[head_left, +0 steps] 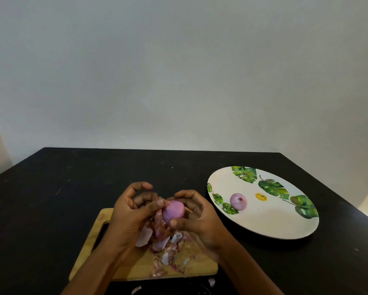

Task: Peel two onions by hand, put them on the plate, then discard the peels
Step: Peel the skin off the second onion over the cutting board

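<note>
Your left hand (127, 211) and left forearm (98, 262), seen over the left side of the rectangular light wooden cutting board (200, 271), are bare, with uncovered skin all the way down to the bottom edge of the view. Your right hand (198, 216) and right forearm (242, 267), at the board's right side, are bare in the same way. Short, pale, rounded nails (160, 202) show on both thumbs over the board's far end; finer detail is blurred.

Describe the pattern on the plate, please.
Green tropical leaves on the white plate, seen best in the head view.
</note>
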Demonstrator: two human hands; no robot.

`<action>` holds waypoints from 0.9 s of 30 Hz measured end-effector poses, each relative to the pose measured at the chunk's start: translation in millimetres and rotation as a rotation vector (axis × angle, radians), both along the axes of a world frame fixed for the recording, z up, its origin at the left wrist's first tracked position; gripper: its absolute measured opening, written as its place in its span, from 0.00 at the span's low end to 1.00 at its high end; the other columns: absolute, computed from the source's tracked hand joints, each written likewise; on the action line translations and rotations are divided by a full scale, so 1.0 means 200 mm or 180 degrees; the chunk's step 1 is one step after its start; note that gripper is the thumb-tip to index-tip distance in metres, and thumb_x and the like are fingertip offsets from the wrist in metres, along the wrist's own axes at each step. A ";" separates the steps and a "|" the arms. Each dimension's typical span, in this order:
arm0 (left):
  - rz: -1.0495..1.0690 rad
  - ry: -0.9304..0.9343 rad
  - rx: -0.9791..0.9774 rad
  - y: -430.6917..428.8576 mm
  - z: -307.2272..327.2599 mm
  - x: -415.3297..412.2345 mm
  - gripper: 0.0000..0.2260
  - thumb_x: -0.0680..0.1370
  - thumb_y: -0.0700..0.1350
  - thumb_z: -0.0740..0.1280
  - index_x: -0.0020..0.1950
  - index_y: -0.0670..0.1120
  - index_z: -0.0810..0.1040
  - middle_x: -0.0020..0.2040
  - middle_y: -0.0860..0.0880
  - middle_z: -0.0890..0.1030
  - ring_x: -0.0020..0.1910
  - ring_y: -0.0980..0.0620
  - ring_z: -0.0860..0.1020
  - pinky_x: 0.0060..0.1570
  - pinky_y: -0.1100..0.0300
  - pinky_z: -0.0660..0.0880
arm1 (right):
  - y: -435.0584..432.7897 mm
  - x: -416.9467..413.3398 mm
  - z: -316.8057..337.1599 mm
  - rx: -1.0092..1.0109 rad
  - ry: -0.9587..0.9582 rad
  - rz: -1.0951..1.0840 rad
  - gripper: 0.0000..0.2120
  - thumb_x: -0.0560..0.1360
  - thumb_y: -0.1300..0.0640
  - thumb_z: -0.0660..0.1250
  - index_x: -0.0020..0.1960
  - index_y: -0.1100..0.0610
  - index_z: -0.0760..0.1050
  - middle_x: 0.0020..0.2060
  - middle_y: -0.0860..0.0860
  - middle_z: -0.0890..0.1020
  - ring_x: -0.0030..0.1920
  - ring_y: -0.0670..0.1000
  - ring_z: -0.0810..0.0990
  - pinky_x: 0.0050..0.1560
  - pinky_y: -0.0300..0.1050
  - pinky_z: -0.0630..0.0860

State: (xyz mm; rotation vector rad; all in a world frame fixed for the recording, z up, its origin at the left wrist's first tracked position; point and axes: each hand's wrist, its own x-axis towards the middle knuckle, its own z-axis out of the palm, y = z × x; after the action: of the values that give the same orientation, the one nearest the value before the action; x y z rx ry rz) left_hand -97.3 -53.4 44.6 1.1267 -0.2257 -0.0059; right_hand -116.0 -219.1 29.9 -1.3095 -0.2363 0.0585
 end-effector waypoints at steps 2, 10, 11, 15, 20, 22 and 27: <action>0.0201 -0.0059 0.0132 -0.01 0.00 -0.01 0.37 0.45 0.54 0.83 0.50 0.46 0.76 0.38 0.43 0.82 0.39 0.46 0.82 0.36 0.57 0.78 | 0.01 0.00 -0.01 -0.0232 -0.0173 -0.0271 0.27 0.62 0.72 0.77 0.57 0.57 0.74 0.54 0.55 0.83 0.56 0.55 0.82 0.53 0.49 0.80; 0.0382 -0.0059 0.0181 -0.04 -0.02 -0.01 0.20 0.63 0.38 0.71 0.53 0.44 0.72 0.37 0.45 0.83 0.38 0.49 0.82 0.33 0.61 0.79 | 0.05 -0.01 -0.04 -0.0635 -0.0638 -0.0818 0.26 0.63 0.71 0.78 0.55 0.54 0.73 0.51 0.49 0.83 0.56 0.52 0.82 0.57 0.48 0.79; 0.0403 -0.0068 0.0195 -0.04 -0.02 -0.01 0.20 0.63 0.39 0.71 0.53 0.45 0.72 0.37 0.46 0.83 0.38 0.50 0.82 0.33 0.62 0.79 | 0.05 -0.01 -0.04 -0.0651 -0.0639 -0.0819 0.26 0.63 0.71 0.78 0.54 0.54 0.72 0.51 0.49 0.83 0.55 0.51 0.82 0.57 0.48 0.79; 0.0449 0.0043 0.0098 -0.05 -0.03 -0.01 0.21 0.63 0.39 0.70 0.54 0.46 0.72 0.37 0.46 0.83 0.37 0.51 0.83 0.32 0.62 0.78 | 0.06 -0.02 -0.04 -0.0711 -0.0716 -0.0924 0.25 0.63 0.69 0.78 0.53 0.53 0.73 0.51 0.47 0.83 0.55 0.51 0.82 0.56 0.48 0.79; 0.0342 0.0287 -0.0202 -0.05 -0.04 -0.01 0.14 0.68 0.35 0.68 0.52 0.44 0.73 0.37 0.46 0.83 0.34 0.52 0.82 0.28 0.63 0.77 | 0.11 -0.04 -0.05 -0.0951 -0.0927 -0.1311 0.21 0.65 0.60 0.80 0.51 0.47 0.74 0.48 0.43 0.82 0.53 0.48 0.82 0.53 0.43 0.80; 0.0322 0.0438 -0.0295 -0.06 -0.05 -0.01 0.11 0.72 0.32 0.65 0.50 0.44 0.72 0.36 0.46 0.83 0.33 0.53 0.82 0.27 0.63 0.77 | 0.13 -0.06 -0.06 -0.1140 -0.1027 -0.1468 0.19 0.66 0.59 0.79 0.51 0.46 0.74 0.47 0.43 0.82 0.52 0.45 0.81 0.51 0.39 0.79; 0.0205 0.0525 -0.0335 -0.06 -0.04 -0.02 0.08 0.75 0.31 0.62 0.46 0.44 0.70 0.32 0.48 0.82 0.30 0.55 0.81 0.27 0.63 0.77 | 0.15 -0.07 -0.06 -0.1508 -0.1126 -0.1662 0.22 0.66 0.60 0.78 0.50 0.42 0.71 0.49 0.41 0.79 0.53 0.40 0.78 0.51 0.32 0.76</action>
State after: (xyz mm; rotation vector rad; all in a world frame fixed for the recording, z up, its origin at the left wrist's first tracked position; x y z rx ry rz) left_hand -100.6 -66.1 36.2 1.0222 -0.0418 -0.0293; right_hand -129.2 -190.0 17.1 -1.8156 -0.1780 -0.5959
